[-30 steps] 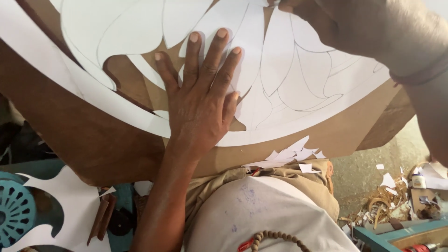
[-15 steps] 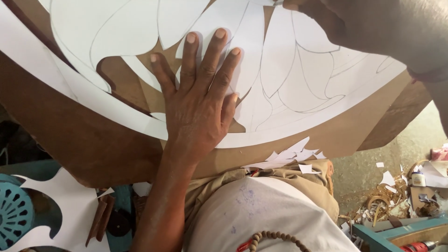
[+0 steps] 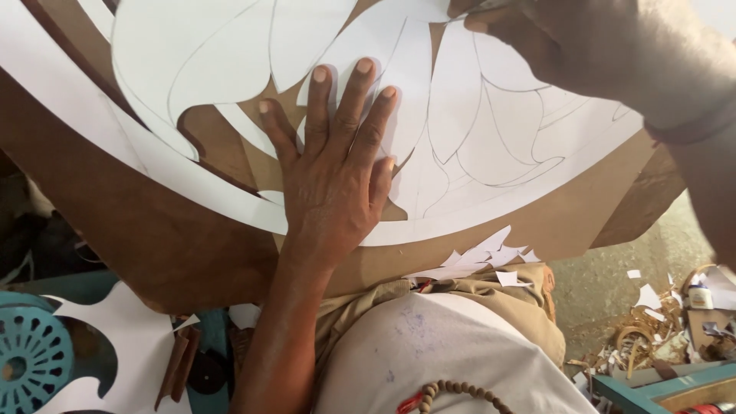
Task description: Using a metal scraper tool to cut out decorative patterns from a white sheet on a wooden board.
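Note:
My left hand [image 3: 337, 184] lies flat, fingers spread, pressing a large white paper pattern [image 3: 475, 130] with pencilled leaf shapes onto a brown board [image 3: 153, 238]. Parts of the paper are cut away, and the board shows through beside my thumb. My right hand [image 3: 583, 46] is at the top right over the paper. Its fingers pinch a thin tool [image 3: 491, 6] of which only a pale sliver shows at the frame's top edge; its tip is hidden.
White paper scraps [image 3: 483, 257] lie on the board's near edge and on my lap. A teal perforated disc [image 3: 31, 360] and another cut white sheet [image 3: 146, 345] are at the lower left. Wood shavings and small clutter [image 3: 659, 330] lie on the floor at the right.
My left hand stays pressed in the same spot. My right hand has shifted slightly left along the top of the paper.

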